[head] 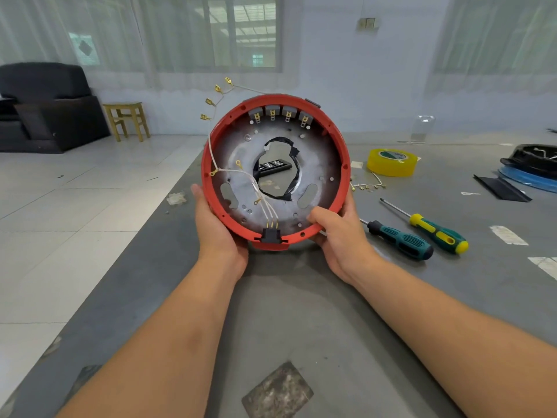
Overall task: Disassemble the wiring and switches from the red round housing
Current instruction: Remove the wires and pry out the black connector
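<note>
Holding the red round housing [336, 152] tilted up on edge above the table [301, 312], we faced its open inside toward us, likely so every fitting could be inspected at once. Our left hand [215, 224] cupped the housing's lower left rim while our right hand [337, 233] clasped its lower right rim, thumb hooked over the edge onto the metal plate [319, 155]; both grips were wrapped on the housing. At the housing's top, four grey switches [280, 114] sat in a row. White wires [256, 185] ran from the black connector [272, 235] at the housing's bottom, one strand looping out past its upper left with brass terminals [212, 101] hanging free. Right of the housing lay two screwdrivers [422, 233] within reach, with a yellow tape roll [391, 162] beyond them.
</note>
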`<state>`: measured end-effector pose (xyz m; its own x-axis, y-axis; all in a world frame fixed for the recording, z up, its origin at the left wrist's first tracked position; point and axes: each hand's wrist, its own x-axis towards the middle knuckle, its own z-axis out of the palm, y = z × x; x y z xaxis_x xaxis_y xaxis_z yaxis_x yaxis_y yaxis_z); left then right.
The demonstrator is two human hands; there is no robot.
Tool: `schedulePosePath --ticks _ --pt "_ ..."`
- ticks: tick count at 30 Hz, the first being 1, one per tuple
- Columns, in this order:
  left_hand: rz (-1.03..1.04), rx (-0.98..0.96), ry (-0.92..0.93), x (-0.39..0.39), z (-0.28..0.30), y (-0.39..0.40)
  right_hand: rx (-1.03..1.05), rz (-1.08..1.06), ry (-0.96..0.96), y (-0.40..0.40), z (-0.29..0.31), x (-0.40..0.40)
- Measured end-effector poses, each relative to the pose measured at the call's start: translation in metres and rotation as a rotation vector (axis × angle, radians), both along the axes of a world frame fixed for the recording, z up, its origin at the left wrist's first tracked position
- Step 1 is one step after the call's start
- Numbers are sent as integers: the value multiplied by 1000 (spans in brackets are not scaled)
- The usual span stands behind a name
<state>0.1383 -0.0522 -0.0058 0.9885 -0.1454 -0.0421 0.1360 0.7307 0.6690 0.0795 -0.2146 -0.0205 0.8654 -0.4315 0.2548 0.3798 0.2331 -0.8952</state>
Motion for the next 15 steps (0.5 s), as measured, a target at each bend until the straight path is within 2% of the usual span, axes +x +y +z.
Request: schedulePosePath --ticks 2,4,8,11,15 --pt "-26 -9 -50 0 -2 5 -23 -4 -4 1 0 -1" --pt "-40 62 -108 -3 -1 6 -37 -2 0 2 0 -2" --pt "2 302 -124 2 -10 5 -30 23 9 -6 0 -5" --pt "-64 515 -181 9 -16 12 -74 55 8 -14 -1 -11" --pt "10 740 -158 17 -18 23 -159 72 -1 -13 -2 -11"
